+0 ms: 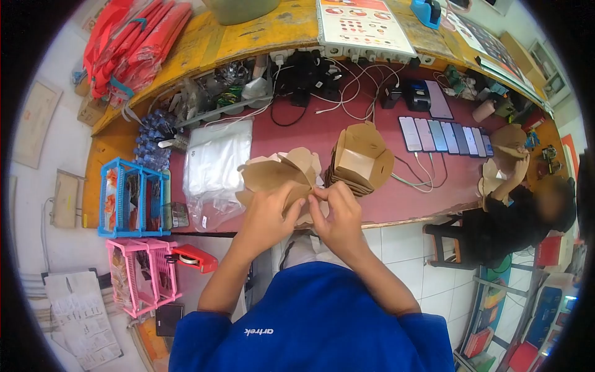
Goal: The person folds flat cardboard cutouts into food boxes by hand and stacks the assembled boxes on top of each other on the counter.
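Observation:
Between my two hands is a brown cardboard food box (273, 176), partly folded, with its flaps spread. My left hand (273, 214) grips its near left wall, fingers closed on the card. At the box's right corner, my right hand (338, 214) pinches the edge, its thumb close to the left thumb. Just right of the hands stands a stack of folded brown boxes (362, 158), nested in one another, the top one showing its paler inside. A pile of clear plastic bags (218, 158) lies left of the box I hold.
Several phones (434, 136) lie in a row at right, with cables running near the stack. A blue basket (131, 198) and a pink basket (142, 273) stand left. Another person (527, 211) sits at the right end, handling a similar box (509, 146). A yellow shelf (273, 31) overhangs the back.

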The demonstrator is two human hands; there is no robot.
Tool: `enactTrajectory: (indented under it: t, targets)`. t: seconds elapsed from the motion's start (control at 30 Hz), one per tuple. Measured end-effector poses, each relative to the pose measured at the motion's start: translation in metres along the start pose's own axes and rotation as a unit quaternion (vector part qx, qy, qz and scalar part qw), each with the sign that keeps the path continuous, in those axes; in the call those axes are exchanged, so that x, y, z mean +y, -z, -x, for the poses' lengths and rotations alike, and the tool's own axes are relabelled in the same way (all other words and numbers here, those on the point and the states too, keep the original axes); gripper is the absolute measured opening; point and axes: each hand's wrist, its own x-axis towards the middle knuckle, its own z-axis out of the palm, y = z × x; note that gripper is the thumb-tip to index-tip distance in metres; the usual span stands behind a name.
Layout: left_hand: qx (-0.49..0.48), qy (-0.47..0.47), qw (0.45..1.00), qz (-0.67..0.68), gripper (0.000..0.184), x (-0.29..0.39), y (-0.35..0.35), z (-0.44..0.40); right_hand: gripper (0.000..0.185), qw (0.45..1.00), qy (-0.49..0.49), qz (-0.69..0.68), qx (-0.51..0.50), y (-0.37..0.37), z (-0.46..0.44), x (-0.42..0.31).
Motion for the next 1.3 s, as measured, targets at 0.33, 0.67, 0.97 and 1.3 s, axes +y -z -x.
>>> enactTrajectory:
  t: [0.33,0.67,0.97,1.3]
  targets:
    - [-0.076,-0.104,0.981,-0.147,0.020,-0.031,0.011,0.027,0.014,0.981,-0.062,-0.139,-0.122,-0.007,0.018,0.023]
    - [-0.160,-0.149,0.969,-0.115,0.019,-0.026,0.051,0.049,0.110,0.911,-0.015,-0.234,-0.339,0.002,-0.017,0.010]
    - [0.262,-0.289,0.897,0.209,0.131,-0.013,0.044,0.004,0.113,0.935,-0.017,-0.272,-0.227,0.072,-0.037,0.004]
    - [-0.074,-0.104,0.942,0.310,0.132,-0.016,-0.007,-0.044,0.115,0.967,0.041,-0.212,-0.135,0.107,-0.028,0.033]
